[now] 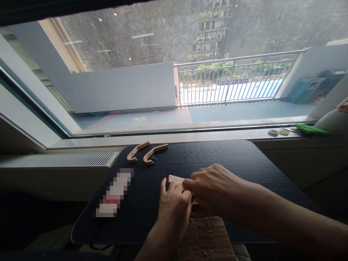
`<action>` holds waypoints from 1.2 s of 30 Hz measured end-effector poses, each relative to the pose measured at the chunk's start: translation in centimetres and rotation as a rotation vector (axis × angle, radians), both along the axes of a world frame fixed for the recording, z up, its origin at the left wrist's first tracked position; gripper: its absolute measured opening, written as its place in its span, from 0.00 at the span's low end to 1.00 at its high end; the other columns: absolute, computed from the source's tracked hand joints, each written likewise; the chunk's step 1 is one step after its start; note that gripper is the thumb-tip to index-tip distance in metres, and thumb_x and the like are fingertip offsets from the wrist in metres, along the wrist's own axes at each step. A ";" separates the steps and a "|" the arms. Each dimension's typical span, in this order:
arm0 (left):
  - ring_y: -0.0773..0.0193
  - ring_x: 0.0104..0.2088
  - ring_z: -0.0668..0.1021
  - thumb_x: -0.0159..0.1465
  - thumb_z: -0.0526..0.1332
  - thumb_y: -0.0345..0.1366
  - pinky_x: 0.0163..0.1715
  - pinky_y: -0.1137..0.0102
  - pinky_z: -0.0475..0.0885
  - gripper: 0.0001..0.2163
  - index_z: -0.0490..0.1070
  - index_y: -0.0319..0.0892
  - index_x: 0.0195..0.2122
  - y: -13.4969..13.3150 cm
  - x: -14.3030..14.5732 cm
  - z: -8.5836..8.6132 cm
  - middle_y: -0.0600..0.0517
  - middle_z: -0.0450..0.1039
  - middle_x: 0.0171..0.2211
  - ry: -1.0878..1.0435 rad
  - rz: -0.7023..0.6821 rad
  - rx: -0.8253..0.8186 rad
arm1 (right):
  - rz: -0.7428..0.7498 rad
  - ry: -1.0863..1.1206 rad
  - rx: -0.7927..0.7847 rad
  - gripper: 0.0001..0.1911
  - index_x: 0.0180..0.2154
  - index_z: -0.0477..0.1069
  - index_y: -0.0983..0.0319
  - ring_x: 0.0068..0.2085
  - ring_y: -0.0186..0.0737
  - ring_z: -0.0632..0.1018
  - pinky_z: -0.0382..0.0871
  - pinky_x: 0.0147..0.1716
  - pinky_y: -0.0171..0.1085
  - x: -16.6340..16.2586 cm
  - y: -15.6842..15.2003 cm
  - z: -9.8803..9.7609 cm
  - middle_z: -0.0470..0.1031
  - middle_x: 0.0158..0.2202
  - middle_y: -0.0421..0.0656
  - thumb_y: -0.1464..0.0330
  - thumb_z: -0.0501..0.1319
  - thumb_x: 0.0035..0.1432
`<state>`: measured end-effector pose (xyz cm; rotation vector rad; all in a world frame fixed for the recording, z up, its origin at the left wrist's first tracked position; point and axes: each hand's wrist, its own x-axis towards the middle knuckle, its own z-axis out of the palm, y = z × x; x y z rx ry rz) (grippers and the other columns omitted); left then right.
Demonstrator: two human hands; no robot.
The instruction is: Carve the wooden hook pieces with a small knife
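Note:
My left hand is closed on a pale wooden piece, pressing it down near the middle of the dark table. Right beside it, my right hand is closed with fingers curled inward over the same piece; whatever it grips is hidden behind the hand. A small dark, glinting bit shows between the two hands, too small to name. Nearer to me lies a brown wooden board, strewn with small crumbs or shavings. Two curved wooden hooks rest at the table's far left, with small screws next to the right one.
A pixelated oblong object lies on the table's left side. Behind the table runs a windowsill with a white tape roll, a yellow roll and a green item. A white radiator stands at left.

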<state>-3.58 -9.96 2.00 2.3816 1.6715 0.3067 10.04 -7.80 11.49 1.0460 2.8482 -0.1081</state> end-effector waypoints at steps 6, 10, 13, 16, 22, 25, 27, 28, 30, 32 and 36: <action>0.56 0.48 0.69 0.60 0.53 0.30 0.58 0.48 0.44 0.10 0.74 0.45 0.33 0.2 -0.3 -0.6 0.50 0.74 0.40 -0.004 -0.036 0.007 | 0.032 -0.056 -0.044 0.06 0.31 0.71 0.62 0.29 0.40 0.75 0.50 0.20 0.35 -0.1 0.3 0.6 0.74 0.29 0.42 0.77 0.58 0.51; 0.56 0.48 0.69 0.60 0.54 0.31 0.57 0.48 0.45 0.08 0.73 0.45 0.33 0.2 -0.3 -0.7 0.51 0.73 0.40 -0.002 -0.031 0.009 | -0.029 -0.058 -0.066 0.06 0.29 0.70 0.62 0.28 0.40 0.75 0.51 0.20 0.35 0.0 0.6 0.4 0.74 0.28 0.42 0.77 0.57 0.53; 0.56 0.48 0.69 0.60 0.54 0.31 0.58 0.48 0.44 0.08 0.73 0.46 0.34 0.2 -0.3 -0.9 0.51 0.73 0.40 -0.006 -0.035 0.020 | -0.015 -0.024 -0.016 0.05 0.27 0.68 0.63 0.26 0.40 0.75 0.50 0.20 0.35 0.1 0.6 0.0 0.73 0.25 0.40 0.77 0.57 0.51; 0.56 0.48 0.69 0.60 0.55 0.31 0.58 0.48 0.44 0.08 0.73 0.46 0.33 0.1 -0.3 -0.8 0.51 0.73 0.41 -0.013 -0.032 0.023 | 0.002 -0.026 0.034 0.05 0.26 0.67 0.63 0.24 0.38 0.74 0.47 0.18 0.35 0.0 0.6 -0.5 0.72 0.23 0.39 0.78 0.57 0.50; 0.55 0.48 0.69 0.59 0.55 0.31 0.58 0.48 0.44 0.08 0.74 0.44 0.33 0.0 0.1 0.0 0.50 0.74 0.40 -0.009 0.008 0.000 | -0.027 -0.012 0.061 0.00 0.30 0.67 0.63 0.23 0.38 0.73 0.45 0.18 0.34 -0.1 0.4 -0.5 0.71 0.22 0.40 0.73 0.58 0.53; 0.55 0.48 0.69 0.60 0.53 0.31 0.58 0.48 0.45 0.09 0.74 0.46 0.35 0.1 0.1 0.0 0.50 0.74 0.40 -0.011 0.000 -0.007 | 0.018 0.033 0.053 0.04 0.33 0.68 0.61 0.25 0.39 0.74 0.46 0.19 0.34 0.1 0.2 0.2 0.73 0.26 0.40 0.73 0.59 0.52; 0.56 0.48 0.69 0.61 0.52 0.31 0.58 0.48 0.44 0.10 0.74 0.46 0.36 0.2 0.0 -0.2 0.50 0.74 0.40 -0.004 -0.010 -0.007 | 0.064 0.009 0.029 0.05 0.31 0.69 0.61 0.26 0.39 0.74 0.47 0.19 0.35 0.2 0.1 0.5 0.74 0.27 0.40 0.75 0.58 0.51; 0.56 0.48 0.69 0.61 0.52 0.31 0.58 0.48 0.44 0.11 0.74 0.46 0.36 0.2 -0.1 -0.3 0.50 0.74 0.40 0.004 -0.014 -0.007 | 0.075 -0.010 0.017 0.05 0.30 0.69 0.61 0.27 0.40 0.74 0.47 0.19 0.35 0.2 0.0 0.7 0.74 0.27 0.40 0.76 0.58 0.51; 0.56 0.48 0.69 0.61 0.52 0.31 0.58 0.48 0.44 0.11 0.74 0.46 0.37 0.2 -0.1 -0.5 0.49 0.74 0.40 0.017 -0.022 -0.006 | 0.067 -0.036 0.002 0.05 0.29 0.69 0.62 0.27 0.40 0.74 0.47 0.19 0.35 0.1 0.0 0.7 0.74 0.27 0.41 0.77 0.58 0.50; 0.56 0.48 0.69 0.61 0.52 0.31 0.58 0.48 0.44 0.11 0.74 0.46 0.36 0.2 -0.1 -0.6 0.49 0.74 0.40 0.018 -0.027 -0.003 | 0.054 -0.037 -0.002 0.06 0.29 0.70 0.62 0.27 0.40 0.74 0.48 0.19 0.35 0.1 0.0 0.5 0.73 0.27 0.41 0.77 0.58 0.49; 0.55 0.49 0.69 0.61 0.52 0.31 0.58 0.48 0.44 0.11 0.73 0.46 0.36 0.2 -0.1 -0.5 0.50 0.74 0.41 0.001 -0.022 0.008 | 0.045 -0.036 -0.009 0.06 0.28 0.70 0.63 0.26 0.39 0.74 0.49 0.19 0.35 0.1 0.1 0.2 0.73 0.25 0.40 0.78 0.58 0.49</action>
